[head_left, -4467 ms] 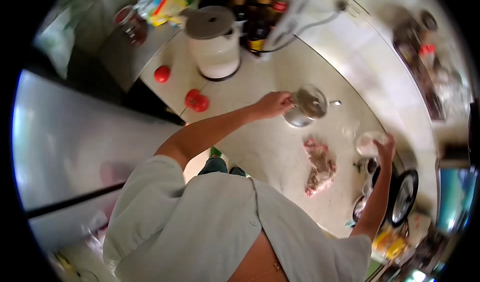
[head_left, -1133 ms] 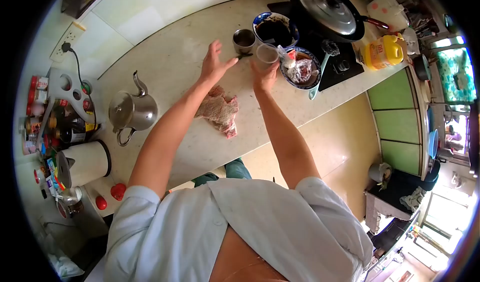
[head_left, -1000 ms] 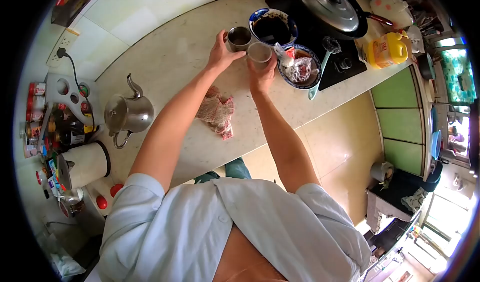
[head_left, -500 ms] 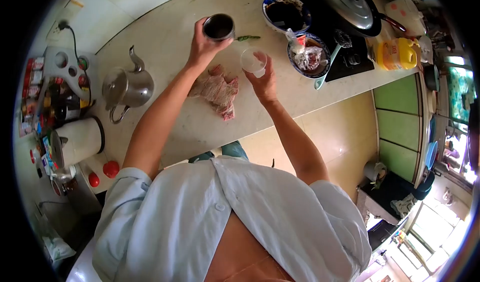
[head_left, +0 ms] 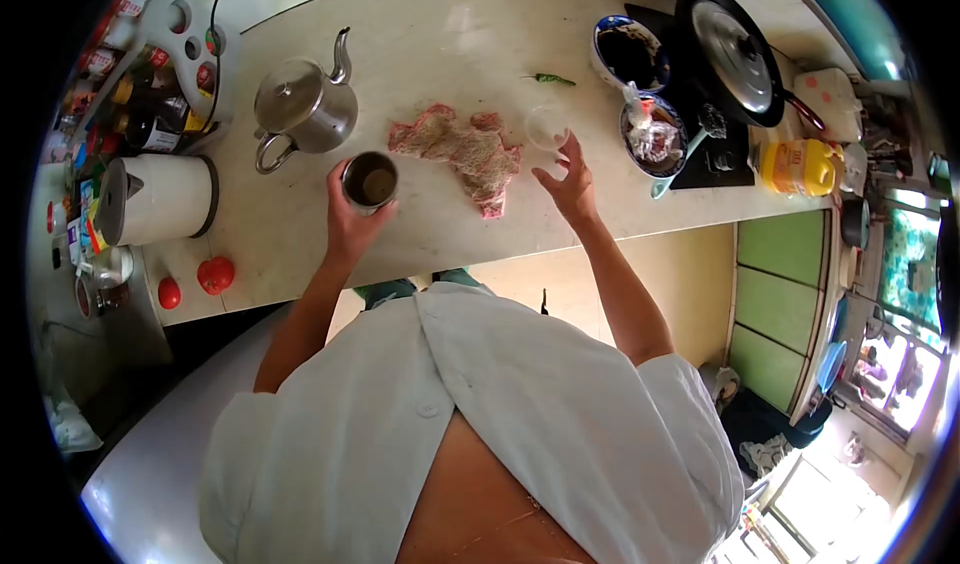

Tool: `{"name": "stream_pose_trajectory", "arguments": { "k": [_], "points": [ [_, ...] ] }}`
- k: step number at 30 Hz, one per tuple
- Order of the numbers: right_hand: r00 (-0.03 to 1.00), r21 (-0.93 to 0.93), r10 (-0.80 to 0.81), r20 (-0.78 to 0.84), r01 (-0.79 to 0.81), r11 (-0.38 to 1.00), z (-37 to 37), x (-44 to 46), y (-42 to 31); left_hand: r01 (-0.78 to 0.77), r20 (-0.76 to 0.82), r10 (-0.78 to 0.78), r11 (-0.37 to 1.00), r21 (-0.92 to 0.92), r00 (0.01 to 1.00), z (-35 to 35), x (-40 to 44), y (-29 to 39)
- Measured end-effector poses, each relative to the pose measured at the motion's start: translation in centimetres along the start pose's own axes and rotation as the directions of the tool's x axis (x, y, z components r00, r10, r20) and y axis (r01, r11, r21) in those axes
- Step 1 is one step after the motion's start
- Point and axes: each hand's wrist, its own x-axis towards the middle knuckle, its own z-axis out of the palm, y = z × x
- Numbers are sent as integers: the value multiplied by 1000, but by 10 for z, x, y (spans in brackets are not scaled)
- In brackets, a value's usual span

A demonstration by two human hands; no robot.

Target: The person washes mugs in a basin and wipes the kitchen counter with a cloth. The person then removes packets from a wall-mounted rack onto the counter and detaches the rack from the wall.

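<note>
My left hand (head_left: pixel 352 219) is closed round a steel cup (head_left: pixel 370 181) with some dark contents, left of the meat and below the metal teapot (head_left: pixel 305 106). A flat piece of raw meat (head_left: pixel 468 152) lies on the counter between my hands. My right hand (head_left: pixel 572 186) is open, its fingers apart, just below a small clear plastic container (head_left: pixel 547 126). A fingertip is near or at the container's rim; whether they touch I cannot tell. Above the container lies a green chili (head_left: pixel 551 80).
At the right are two blue-rimmed bowls (head_left: pixel 630 54), a lidded wok (head_left: pixel 733 56) on the black stove, a light-green-handled brush (head_left: pixel 678 169) and a yellow jug (head_left: pixel 799 169). At the left are a white kettle (head_left: pixel 165 199), tomatoes (head_left: pixel 215 275) and sauce bottles (head_left: pixel 150 129).
The steel cup was lifted from beside the bowls and carried left, towards the teapot. My right hand has let go of the clear container, which now stands right of the meat. The view has shifted.
</note>
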Motion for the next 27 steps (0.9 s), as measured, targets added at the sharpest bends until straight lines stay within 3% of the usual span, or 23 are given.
{"name": "stream_pose_trajectory", "arguments": {
  "k": [4, 8, 10, 14, 17, 19, 23, 25, 26, 27],
  "points": [
    [994, 45, 40, -98, -36, 998, 2, 3, -12, 128, -46, -129, 991, -21, 991, -10, -23, -13],
    [987, 104, 5, -159, 12, 995, 22, 22, -21, 134, -129, -132, 991, 9, 983, -14, -30, -28],
    [995, 108, 67, -72, -59, 992, 32, 33, -11, 92, -157, -88, 996, 20, 984, -13, -29, -27],
    [991, 102, -3, -135, 17, 995, 29, 52, -59, 123, -143, -123, 992, -9, 982, -20, -34, -21],
    [986, 159, -149, 73, 137, 978, 21, 57, -110, 71, -212, -64, 997, 27, 975, -35, -54, -21],
    [950, 393, -246, 194, 155, 906, 32, 49, -135, 96, -145, -69, 977, 193, 987, -63, -63, 11],
    [825, 421, -392, 406, 212, 882, 52, 30, -194, 4, -107, 19, 979, 204, 994, -58, -35, 65],
    [742, 414, -428, 516, 222, 883, 56, 27, -215, 78, 14, -77, 973, -218, 997, -42, -10, 78],
    [656, 438, -456, 602, 206, 875, 59, 30, -218, 80, -3, -83, 973, -215, 997, -41, -4, 78],
    [641, 442, -465, 610, 211, 872, 62, 41, -209, 140, 25, -138, 955, -264, 990, -41, 1, 78]
  ]
}}
